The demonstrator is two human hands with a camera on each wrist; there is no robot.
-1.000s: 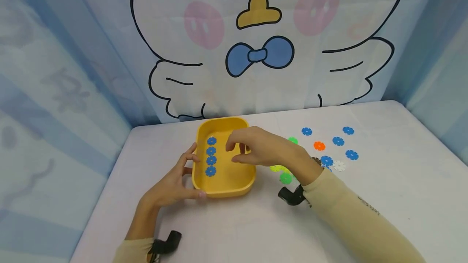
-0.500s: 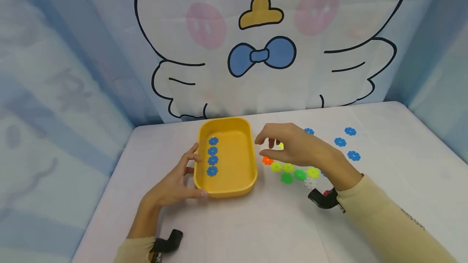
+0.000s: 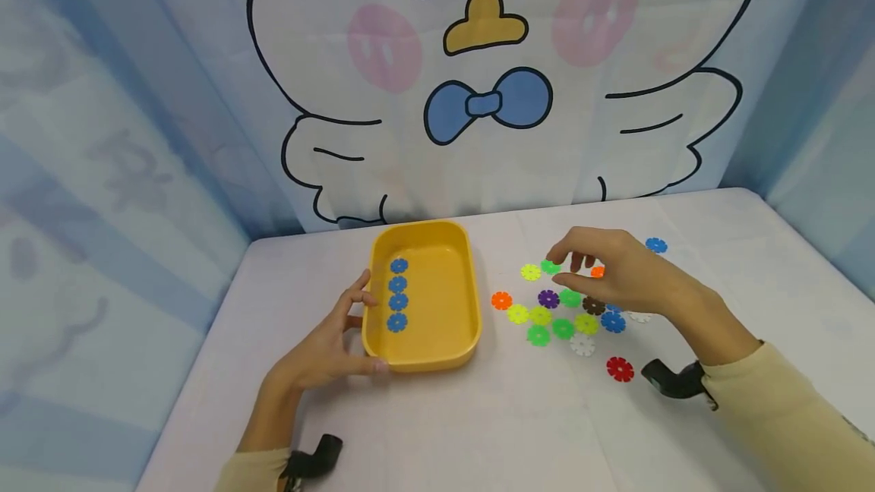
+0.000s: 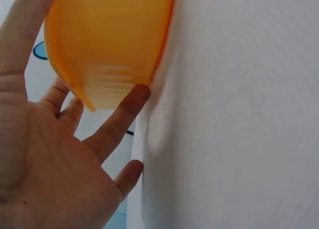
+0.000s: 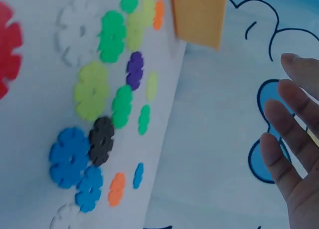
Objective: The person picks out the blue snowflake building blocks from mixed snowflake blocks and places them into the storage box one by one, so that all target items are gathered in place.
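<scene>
The right hand [image 3: 625,272] hangs in the air over the right part of the loose discs, its grasp released: thumb and index finger stand apart, the fingers lightly bent. The left hand [image 3: 328,348] clasps nothing tightly; its fingers lie spread against the left side of the tray [image 3: 437,310], with the thumb touching the near left corner. In the left wrist view, one finger meets the tray's lower edge.

The tray is yellow and sits on the desk [image 3: 478,431], left of the loose discs. Inside, four blue discs [image 3: 398,284] form a straight row along the left wall.

Below and around the right hand lie the flower-shaped discs. An orange disc [image 3: 502,301] is nearest the tray, with four yellow discs [image 3: 518,314] and four green discs [image 3: 563,329] mixed in beyond it. A purple disc [image 3: 548,299] is just beside a green one; a brown disc [image 3: 594,305] is close to two blues. A white disc [image 3: 582,345] lies at the near side, and a red disc [image 3: 620,369] nearer still. A blue disc [image 3: 656,245] shows past the hand.

Behind the desk hangs a pale blue curtain [image 3: 519,165] with a cartoon bird.
</scene>
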